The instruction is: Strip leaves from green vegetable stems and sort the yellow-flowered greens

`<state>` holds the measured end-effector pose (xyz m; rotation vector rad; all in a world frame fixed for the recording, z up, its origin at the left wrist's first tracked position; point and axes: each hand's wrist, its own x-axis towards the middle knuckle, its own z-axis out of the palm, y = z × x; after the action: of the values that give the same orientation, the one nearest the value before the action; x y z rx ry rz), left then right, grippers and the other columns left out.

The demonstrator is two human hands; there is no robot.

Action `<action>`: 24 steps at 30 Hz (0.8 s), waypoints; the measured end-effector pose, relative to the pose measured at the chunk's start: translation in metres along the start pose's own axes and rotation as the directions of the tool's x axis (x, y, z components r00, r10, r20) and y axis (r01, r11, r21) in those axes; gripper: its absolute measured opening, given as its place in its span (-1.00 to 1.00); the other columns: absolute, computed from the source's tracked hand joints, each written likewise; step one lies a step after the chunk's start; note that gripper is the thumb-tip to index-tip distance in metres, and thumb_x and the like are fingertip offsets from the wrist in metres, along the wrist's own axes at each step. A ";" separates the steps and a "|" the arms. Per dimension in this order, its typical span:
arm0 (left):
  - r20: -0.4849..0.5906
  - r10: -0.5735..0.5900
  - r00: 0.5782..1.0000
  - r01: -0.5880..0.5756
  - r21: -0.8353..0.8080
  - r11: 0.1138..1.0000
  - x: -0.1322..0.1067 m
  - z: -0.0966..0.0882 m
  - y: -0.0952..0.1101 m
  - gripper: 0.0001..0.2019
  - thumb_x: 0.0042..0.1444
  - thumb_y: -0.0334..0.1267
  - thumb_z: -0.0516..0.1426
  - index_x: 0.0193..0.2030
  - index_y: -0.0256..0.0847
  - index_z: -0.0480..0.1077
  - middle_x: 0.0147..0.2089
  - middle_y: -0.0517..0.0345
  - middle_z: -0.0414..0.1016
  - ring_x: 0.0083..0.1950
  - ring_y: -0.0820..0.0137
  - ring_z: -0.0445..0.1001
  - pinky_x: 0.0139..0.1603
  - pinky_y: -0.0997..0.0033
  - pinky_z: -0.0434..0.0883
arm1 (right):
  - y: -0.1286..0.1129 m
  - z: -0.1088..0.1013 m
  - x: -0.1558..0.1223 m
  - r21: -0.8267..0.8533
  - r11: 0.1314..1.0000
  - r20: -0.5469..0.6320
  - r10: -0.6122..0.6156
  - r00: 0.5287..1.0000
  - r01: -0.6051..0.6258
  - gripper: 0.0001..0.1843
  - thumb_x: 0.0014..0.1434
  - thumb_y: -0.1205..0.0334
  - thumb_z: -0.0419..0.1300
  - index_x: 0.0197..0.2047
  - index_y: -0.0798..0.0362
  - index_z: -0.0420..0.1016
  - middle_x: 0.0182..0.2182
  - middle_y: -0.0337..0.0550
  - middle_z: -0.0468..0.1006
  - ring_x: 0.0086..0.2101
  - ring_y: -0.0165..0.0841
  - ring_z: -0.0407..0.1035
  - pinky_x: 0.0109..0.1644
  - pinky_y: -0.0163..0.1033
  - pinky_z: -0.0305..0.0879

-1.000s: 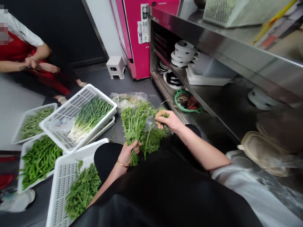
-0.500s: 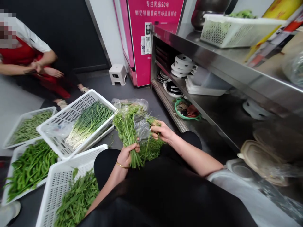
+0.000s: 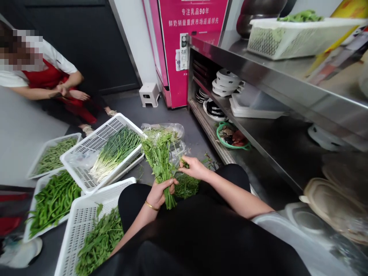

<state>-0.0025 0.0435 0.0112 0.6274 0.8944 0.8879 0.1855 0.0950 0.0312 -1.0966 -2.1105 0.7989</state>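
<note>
My left hand (image 3: pixel 161 193) is wrapped round the stems of a bunch of leafy green herbs (image 3: pixel 159 153), held upright over my lap, with the cut stem ends below the fist. To the right of the bunch, my right hand (image 3: pixel 194 168) is closed in a pinch with a few green sprigs (image 3: pixel 184 163) between its fingertips. Beneath the hands, between my knees, lies a heap of thin green stalks and leaves (image 3: pixel 186 186). Just beyond the bunch is a clear plastic bag (image 3: pixel 178 130) with more greens in it.
White baskets hold leafy greens (image 3: pixel 99 241), green peppers (image 3: pixel 57 201), scallions (image 3: pixel 119 149) and green beans (image 3: pixel 56 153) on my left. A person in a red apron (image 3: pixel 54 82) sits beyond them. A steel shelf (image 3: pixel 267 74) runs along the right; a green strainer (image 3: pixel 230 143) is on its bottom level.
My right hand has dropped slightly and shows fewer green scraps than before. The left hand keeps its hold on the bunch. The whole view has shifted a little.
</note>
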 end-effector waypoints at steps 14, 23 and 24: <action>-0.030 -0.103 0.994 0.104 0.023 0.994 -0.003 -0.021 0.022 -0.88 -0.12 -0.37 0.22 -0.42 -0.42 0.44 -0.58 0.14 0.33 -0.68 0.66 0.07 -0.68 0.60 0.09 | 0.131 -0.104 -0.028 0.724 0.687 -0.549 0.628 0.551 -0.063 -0.76 -0.02 0.11 0.15 -0.48 0.00 0.14 -0.62 -0.34 0.31 -0.58 -0.51 0.27 -0.45 -0.31 0.22; -0.066 -0.029 0.997 0.024 -0.082 0.996 0.002 -0.037 0.034 -0.85 -0.17 -0.37 0.21 -0.39 -0.37 0.42 -0.52 0.13 0.40 -0.70 0.70 0.03 -0.70 0.62 0.06 | 0.094 -0.060 -0.033 0.028 0.959 -0.214 0.282 0.935 -0.283 -0.68 0.07 0.09 0.08 -0.62 0.06 0.34 -0.64 -0.28 0.37 -0.52 -0.45 0.26 -0.29 -0.34 0.27; -0.058 -0.034 0.998 0.030 -0.080 0.996 0.003 -0.035 0.034 -0.85 -0.17 -0.37 0.21 -0.40 -0.36 0.42 -0.51 0.12 0.40 -0.70 0.69 0.05 -0.70 0.61 0.08 | 0.078 -0.048 -0.027 0.012 0.967 -0.174 0.251 0.952 -0.253 -0.74 0.02 0.14 0.16 -0.60 0.10 0.39 -0.60 -0.22 0.42 -0.47 -0.43 0.30 -0.24 -0.32 0.26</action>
<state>-0.0450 0.0665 0.0188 0.5191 0.9155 0.9127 0.2710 0.1196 -0.0038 -1.4092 -1.8541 0.7779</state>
